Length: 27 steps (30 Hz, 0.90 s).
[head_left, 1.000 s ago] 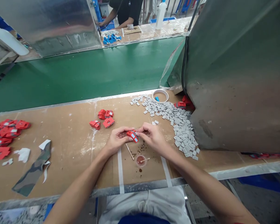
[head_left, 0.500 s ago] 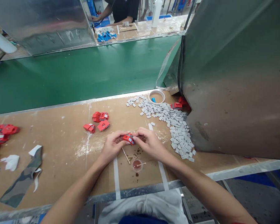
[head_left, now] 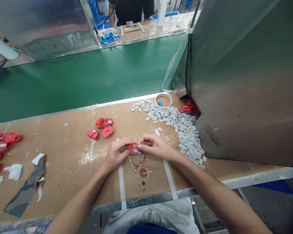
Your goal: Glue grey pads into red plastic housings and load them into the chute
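Observation:
Between my hands is a small red toy car part (head_left: 134, 149) with grey and pale window patches, held tilted just above the table. My left hand (head_left: 118, 152) is closed on its left end, thumb below and fingers behind. At its right end the thumb and forefinger of my right hand (head_left: 154, 146) are pinched against it; a tiny pale spot shows at these fingertips, too small to name. Below lie a cotton swab (head_left: 132, 164) and a small clear cup (head_left: 143, 174) of reddish-brown liquid, with a second swab (head_left: 148, 172) resting in it. Dark drops spot the table around them.
Many small grey tiles (head_left: 189, 136) spread at the right, near a tape roll (head_left: 163, 100). Several red car parts (head_left: 107, 132) lie left of centre, more (head_left: 1, 147) at far left by a camouflage strip (head_left: 26, 188). A metal panel (head_left: 246, 84) overhangs the right; a person (head_left: 132, 11) stands opposite.
The red toy car part has turned slightly in my hands, showing more of its windowed side. My right fingers have shifted on its end. The person opposite has straightened up.

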Tool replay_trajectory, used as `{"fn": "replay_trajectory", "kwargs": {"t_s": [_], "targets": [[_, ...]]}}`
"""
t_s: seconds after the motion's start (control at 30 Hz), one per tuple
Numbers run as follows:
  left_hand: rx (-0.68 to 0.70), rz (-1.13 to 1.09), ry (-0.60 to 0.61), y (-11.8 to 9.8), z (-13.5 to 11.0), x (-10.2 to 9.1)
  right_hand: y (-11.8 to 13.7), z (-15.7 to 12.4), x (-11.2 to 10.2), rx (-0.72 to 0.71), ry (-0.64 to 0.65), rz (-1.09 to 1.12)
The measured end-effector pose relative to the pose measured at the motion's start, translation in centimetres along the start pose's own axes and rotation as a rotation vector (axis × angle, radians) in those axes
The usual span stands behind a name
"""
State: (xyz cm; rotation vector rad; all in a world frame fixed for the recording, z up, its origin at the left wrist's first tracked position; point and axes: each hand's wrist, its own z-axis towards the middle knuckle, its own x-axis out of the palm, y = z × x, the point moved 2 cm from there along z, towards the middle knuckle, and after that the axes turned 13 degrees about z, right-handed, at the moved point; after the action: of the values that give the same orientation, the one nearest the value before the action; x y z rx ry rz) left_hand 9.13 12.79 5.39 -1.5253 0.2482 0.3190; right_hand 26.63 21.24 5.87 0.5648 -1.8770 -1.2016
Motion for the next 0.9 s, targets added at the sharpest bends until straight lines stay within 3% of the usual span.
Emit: {"fn": "replay_trajectory", "kwargs": {"t_s": [0.17, 0.33, 0.53, 0.67, 0.9], "targets": [[0.002, -0.021, -0.005, 0.4, -0.2, 0.0, 0.3, -0.1, 0.1, -0.035, -0.034, -0.065], [0.06, 0.078, -0.052, 0.0, -0.2, 0.1, 0.7, -0.6, 0.5, -0.231, -0.178, -0.365], [0.109, 0.239, -0.028, -0.5, -0.2, 0.3, 0.8, -1.0, 1.2, -0.338, -0.088, -0.67], [0.146, 0.284, -0.067, -0.4, -0.2, 0.2, 0.7, -0.8, 1.1, -0.339, -0.096, -0.581], [0.293, 0.33, -0.076, -1.0, -0.2, -0.4, -0.3, 0.2, 0.6, -0.178, -0.003, -0.154]]}}
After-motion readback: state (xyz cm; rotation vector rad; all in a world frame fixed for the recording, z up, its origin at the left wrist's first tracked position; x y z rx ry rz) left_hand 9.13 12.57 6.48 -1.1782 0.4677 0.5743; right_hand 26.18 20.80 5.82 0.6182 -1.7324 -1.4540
